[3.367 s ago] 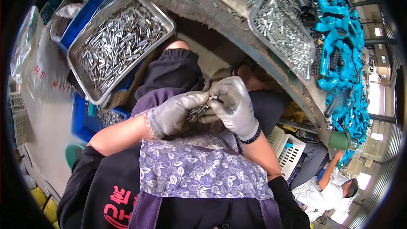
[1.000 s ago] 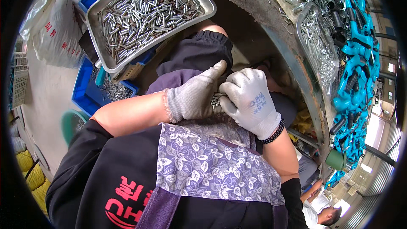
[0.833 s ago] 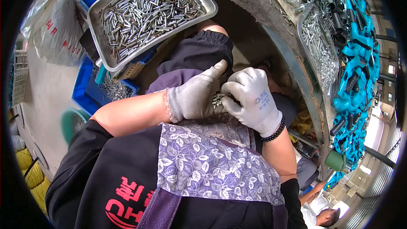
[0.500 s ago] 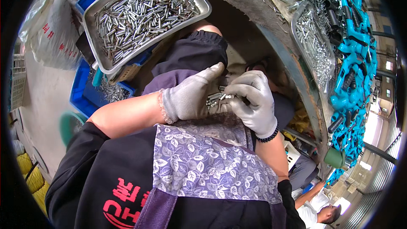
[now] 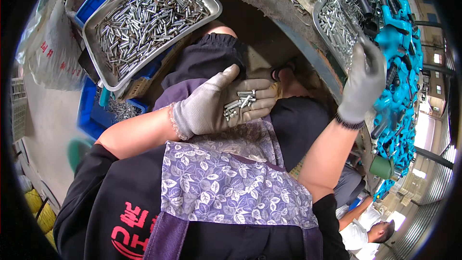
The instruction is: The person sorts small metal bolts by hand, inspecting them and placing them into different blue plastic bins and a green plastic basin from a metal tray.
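Note:
My left hand, in a grey-coated work glove, is palm up over my lap. It cradles several short silvery metal pins in the palm, with the fingers loosely curled under them. My right hand, also gloved and with a dark bead bracelet at the wrist, is raised at the right by the workbench edge. It is beside a clear-lined tray of small metal parts. Its fingers are bent and smeared by motion, so I cannot see whether anything is between them.
A steel tray full of metal pins stands at the upper left, above blue bins. Turquoise tool housings are heaped along the workbench at the right. A white sack stands far left. Another person sits at the lower right.
My right hand has left the pins in my left palm and moved up and right to the workbench. My left hand has opened flatter, baring the pins. The view has shifted slightly.

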Available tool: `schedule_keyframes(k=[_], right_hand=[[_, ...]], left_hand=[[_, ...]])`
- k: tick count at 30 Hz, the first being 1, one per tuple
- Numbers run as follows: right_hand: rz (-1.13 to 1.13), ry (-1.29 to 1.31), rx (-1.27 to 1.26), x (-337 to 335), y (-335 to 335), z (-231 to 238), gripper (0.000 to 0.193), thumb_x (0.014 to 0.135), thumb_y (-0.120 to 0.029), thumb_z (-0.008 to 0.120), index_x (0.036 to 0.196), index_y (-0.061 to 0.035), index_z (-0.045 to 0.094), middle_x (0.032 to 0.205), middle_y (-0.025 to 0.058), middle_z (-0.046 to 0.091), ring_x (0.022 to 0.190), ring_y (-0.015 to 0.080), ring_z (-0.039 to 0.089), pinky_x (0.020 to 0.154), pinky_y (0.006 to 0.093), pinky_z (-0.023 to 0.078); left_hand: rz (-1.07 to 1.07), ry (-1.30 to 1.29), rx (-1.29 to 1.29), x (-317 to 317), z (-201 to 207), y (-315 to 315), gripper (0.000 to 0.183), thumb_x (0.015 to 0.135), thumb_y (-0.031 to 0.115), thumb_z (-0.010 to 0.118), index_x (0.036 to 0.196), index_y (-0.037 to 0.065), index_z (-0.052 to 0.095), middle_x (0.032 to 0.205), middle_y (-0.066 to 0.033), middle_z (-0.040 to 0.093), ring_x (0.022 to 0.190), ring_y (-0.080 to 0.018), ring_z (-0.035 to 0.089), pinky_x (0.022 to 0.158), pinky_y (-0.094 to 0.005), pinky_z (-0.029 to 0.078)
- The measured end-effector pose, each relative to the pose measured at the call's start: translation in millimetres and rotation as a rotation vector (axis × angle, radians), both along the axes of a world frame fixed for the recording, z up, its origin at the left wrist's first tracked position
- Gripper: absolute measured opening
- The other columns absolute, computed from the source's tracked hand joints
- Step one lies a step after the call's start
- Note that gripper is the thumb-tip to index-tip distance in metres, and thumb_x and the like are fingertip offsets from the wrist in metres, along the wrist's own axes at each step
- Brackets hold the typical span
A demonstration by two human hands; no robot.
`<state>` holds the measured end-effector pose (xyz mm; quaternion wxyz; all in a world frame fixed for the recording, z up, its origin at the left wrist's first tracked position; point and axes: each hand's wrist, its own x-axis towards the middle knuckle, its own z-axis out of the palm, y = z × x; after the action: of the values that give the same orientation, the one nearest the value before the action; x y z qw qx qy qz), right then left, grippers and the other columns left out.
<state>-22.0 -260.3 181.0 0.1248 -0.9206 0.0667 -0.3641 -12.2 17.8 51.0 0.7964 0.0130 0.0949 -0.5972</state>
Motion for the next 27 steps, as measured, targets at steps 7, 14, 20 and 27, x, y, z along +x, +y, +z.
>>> schedule_keyframes(k=[7, 14, 20, 27], right_hand=[[0.658, 0.357, -0.102, -21, 71, -4, 0.024, 0.076, -0.012, 0.074, 0.1, -0.0093, 0.072, 0.102, 0.0106, 0.07, 0.1, 0.0313, 0.065, 0.09, 0.0453, 0.05], [0.667, 0.501, -0.112, -42, 97, -51, 0.021, 0.077, -0.018, 0.076, 0.097, -0.0155, 0.071, 0.114, 0.0003, 0.066, 0.11, 0.0277, 0.059, 0.096, 0.0463, 0.044], [0.589, 0.453, 0.026, -44, 92, -53, 0.018, 0.08, -0.014, 0.073, 0.097, -0.0133, 0.07, 0.114, 0.0018, 0.065, 0.111, 0.0283, 0.059, 0.096, 0.0465, 0.043], [0.553, 0.499, -0.129, -45, 99, -58, 0.019, 0.081, -0.017, 0.071, 0.1, -0.0137, 0.071, 0.112, 0.0017, 0.065, 0.11, 0.0269, 0.06, 0.097, 0.0466, 0.043]], left_hand=[[0.031, 0.072, -0.045, 2, 2, 3, 0.076, 0.105, 0.06, 0.042, 0.15, -0.001, 0.041, 0.148, -0.0189, 0.052, 0.133, -0.031, 0.056, 0.116, -0.044, 0.044], [-0.029, 0.096, -0.197, 0, -23, 5, 0.075, 0.104, 0.062, 0.043, 0.149, 0.003, 0.042, 0.135, -0.0129, 0.06, 0.12, -0.0226, 0.064, 0.105, -0.0382, 0.055], [-0.02, 0.029, -0.071, 2, -4, 2, 0.074, 0.104, 0.062, 0.043, 0.148, 0.003, 0.043, 0.132, -0.0101, 0.06, 0.118, -0.019, 0.064, 0.1, -0.0354, 0.057], [-0.007, -0.049, 0.012, 1, -7, 1, 0.074, 0.103, 0.065, 0.044, 0.147, 0.005, 0.046, 0.126, -0.0046, 0.062, 0.108, -0.0148, 0.064, 0.095, -0.0314, 0.057]])
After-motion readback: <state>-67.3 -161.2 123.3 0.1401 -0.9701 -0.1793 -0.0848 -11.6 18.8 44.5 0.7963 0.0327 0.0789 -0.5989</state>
